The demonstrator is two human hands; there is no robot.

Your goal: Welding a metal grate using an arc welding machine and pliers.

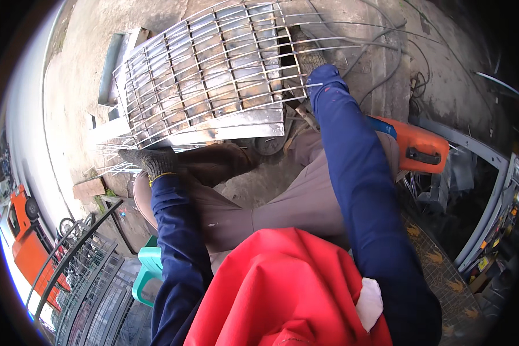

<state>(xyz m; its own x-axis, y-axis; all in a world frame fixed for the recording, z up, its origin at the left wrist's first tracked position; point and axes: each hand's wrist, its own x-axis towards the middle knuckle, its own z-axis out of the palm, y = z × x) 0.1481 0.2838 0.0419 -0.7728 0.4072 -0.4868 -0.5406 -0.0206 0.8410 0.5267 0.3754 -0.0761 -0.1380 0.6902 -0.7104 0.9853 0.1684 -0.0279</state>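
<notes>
A welded grid of thin metal rods (197,53) lies over a metal box-like block with a shiny, rust-stained top. My left hand (151,161), in a dark grey knitted glove, is beside the grid's near left corner, above my knee. Its visible fingers stretch out to the left, and I see nothing held in them. My right arm reaches forward along the grid's right edge. Of my right hand (312,60), only a bit of grey glove shows past the blue sleeve, close to the long rod ends; its fingers are hidden.
Loose thin rods (121,167) lie beside my left hand. Cables (399,43) snake over the concrete at the far right. An orange case (424,147) is by my right knee. A green plastic stool (148,271) and metal racks (92,288) stand at left, an orange truck (26,230) beyond.
</notes>
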